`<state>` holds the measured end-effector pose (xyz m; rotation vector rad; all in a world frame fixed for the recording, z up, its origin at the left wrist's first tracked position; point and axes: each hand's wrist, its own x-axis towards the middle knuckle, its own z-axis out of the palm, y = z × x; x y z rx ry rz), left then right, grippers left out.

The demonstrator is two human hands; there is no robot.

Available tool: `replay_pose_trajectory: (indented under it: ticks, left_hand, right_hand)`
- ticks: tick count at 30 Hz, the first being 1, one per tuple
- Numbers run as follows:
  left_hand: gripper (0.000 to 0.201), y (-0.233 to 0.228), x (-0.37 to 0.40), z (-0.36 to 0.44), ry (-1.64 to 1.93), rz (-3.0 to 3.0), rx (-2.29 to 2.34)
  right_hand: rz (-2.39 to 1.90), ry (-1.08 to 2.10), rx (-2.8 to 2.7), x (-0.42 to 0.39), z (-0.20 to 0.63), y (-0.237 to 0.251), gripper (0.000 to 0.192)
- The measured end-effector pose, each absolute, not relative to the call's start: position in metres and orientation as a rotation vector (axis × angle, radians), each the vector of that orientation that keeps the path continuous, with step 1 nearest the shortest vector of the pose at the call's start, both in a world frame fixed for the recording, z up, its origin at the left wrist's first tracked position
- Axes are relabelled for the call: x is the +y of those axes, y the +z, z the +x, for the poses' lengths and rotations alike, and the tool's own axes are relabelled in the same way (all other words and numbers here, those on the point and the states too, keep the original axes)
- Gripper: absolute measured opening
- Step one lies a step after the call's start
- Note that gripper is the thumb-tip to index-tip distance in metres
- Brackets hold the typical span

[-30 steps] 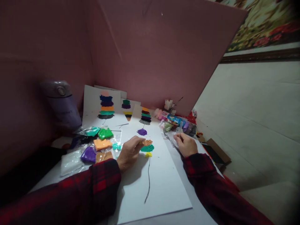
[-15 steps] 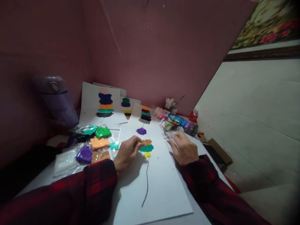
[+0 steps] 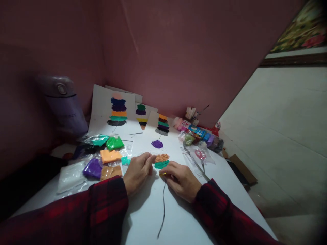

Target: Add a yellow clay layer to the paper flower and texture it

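- Clock directions run from the yellow patch (image 3: 164, 174), on the white sheet (image 3: 145, 217) that lies on the counter (image 3: 224, 177).
- The right hand (image 3: 182, 180) reaches in from 4 o'clock, fingers bent and tips on the yellow patch; I cannot tell whether they pinch it or press it.
- The left hand (image 3: 139, 170) is at 9 o'clock, thumb drawn against its fingers just beside the brown band (image 3: 162, 158); anything held between them is hidden.
- The green band (image 3: 161, 165) and the brown band above it sit at 12 o'clock, with the purple patch (image 3: 157, 144) farther up; a dark line (image 3: 164, 207) runs down toward 6.
- Clay packets (image 3: 93, 168) in clear bags crowd 9 to 10 o'clock: white, purple, orange, brown and green.
- The lilac bottle (image 3: 66, 117), at 10, has lettering that seems to end in "NT".
- The row of wrapped clay (image 3: 196, 130), toward 1 or 2, bears a red, white and blue label, its print too small to read.
- Red-handled scissors (image 3: 200, 154) and a fork (image 3: 185, 146) lie between 1 and 2 o'clock.
- Colour-banded pictures (image 3: 102, 105) lean at 11.
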<state>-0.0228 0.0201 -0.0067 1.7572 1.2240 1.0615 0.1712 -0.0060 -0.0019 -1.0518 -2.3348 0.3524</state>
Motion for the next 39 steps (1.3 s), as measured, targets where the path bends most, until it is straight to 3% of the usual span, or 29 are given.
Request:
replay_pose_trajectory:
  ticks: [6,24,28,39]
  left_hand:
    - [0.040,-0.005,0.020,-0.027,1.024,1.697,1.228]
    - [0.041,-0.008,0.021,-0.027,0.943,1.663,1.238]
    - [0.040,-0.007,0.021,-0.027,0.941,1.666,1.233]
    - [0.043,-0.007,0.020,-0.027,0.927,1.666,1.232]
  right_hand:
    - [-0.941,0.290,-2.562,0.002,0.176,0.001,0.035]
    - [-0.932,0.529,-2.428,0.008,0.176,-0.005,0.019]
    - [-1.053,0.652,-2.156,0.006,0.178,-0.007,0.021]
    - [-0.870,0.496,-2.238,0.005,0.180,-0.012,0.031]
